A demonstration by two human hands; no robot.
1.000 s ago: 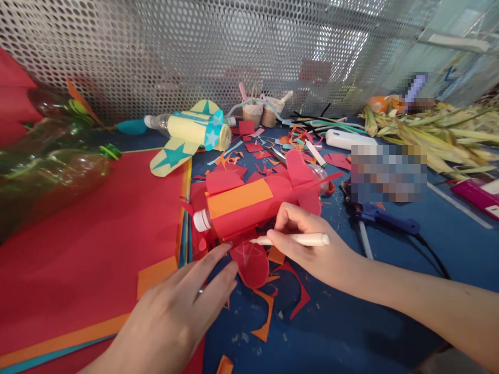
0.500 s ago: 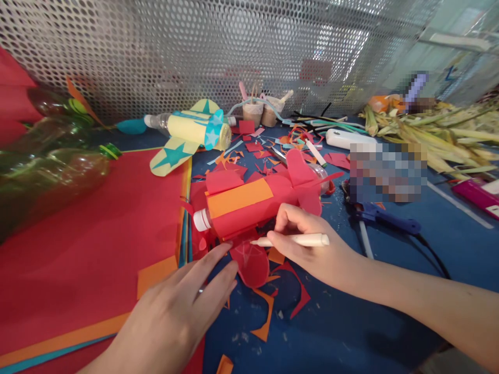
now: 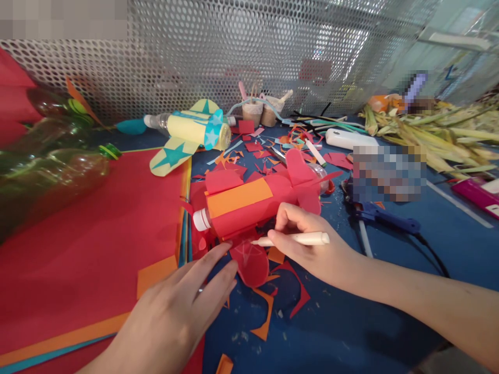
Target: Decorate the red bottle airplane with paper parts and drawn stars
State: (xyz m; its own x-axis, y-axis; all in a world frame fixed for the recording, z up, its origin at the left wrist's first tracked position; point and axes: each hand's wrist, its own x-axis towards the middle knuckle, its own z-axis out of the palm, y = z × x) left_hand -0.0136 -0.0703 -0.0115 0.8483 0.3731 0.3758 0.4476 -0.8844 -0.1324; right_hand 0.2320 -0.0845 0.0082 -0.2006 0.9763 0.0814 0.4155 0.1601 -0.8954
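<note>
A plastic bottle wrapped in red paper point(image 3: 249, 210), with an orange strip, red paper fins and a white cap, lies on its side in front of me. Its near red wing point(image 3: 252, 265) sticks out toward me and bears faint pale lines like a star. My right hand point(image 3: 312, 244) pinches a white marker point(image 3: 307, 239), whose tip is at the lines on the wing. My left hand point(image 3: 187, 296) is stretched out, fingertips resting at the wing's left edge. Orange and red paper scraps point(image 3: 265, 314) lie just below the wing.
Red paper sheets point(image 3: 97, 234) and green bottles point(image 3: 58, 171) are on the left. Behind stands a yellow bottle plane point(image 3: 195, 132) with blue stars. A blue glue gun point(image 3: 385, 215) lies on the right, dry husks point(image 3: 440, 130) beyond it. A perforated metal panel point(image 3: 175, 57) closes off the back.
Barely anything differs. The marker tip stays on the wing, and the pale lines there look slightly changed. Both hands keep their places.
</note>
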